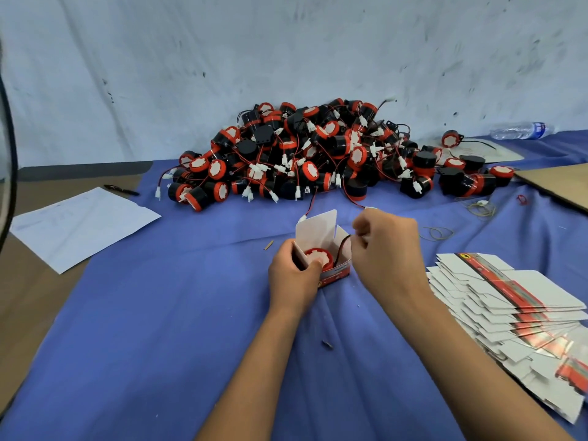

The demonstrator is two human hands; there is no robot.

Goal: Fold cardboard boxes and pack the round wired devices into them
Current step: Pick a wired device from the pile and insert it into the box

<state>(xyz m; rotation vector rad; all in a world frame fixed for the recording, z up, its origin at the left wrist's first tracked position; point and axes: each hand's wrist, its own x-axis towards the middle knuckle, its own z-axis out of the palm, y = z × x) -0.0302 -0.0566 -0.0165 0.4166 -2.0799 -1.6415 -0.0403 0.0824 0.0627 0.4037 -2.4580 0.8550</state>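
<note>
step: tuck wire | device seated in open box, mid-worktop | left hand grip clamps box wall | right hand grip pinches wire | coil lead fully inside before closing flap, avoid pinching

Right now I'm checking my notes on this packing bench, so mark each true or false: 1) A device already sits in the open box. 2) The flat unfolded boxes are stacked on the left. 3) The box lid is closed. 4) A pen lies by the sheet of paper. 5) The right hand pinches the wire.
1) True: a red-faced device sits inside the open box.
2) False: the flat boxes are stacked on the right.
3) False: the lid flap stands up, open.
4) True: the pen lies just beyond the paper.
5) True: the right hand pinches the wire over the box, while the left hand grips the box.
</note>
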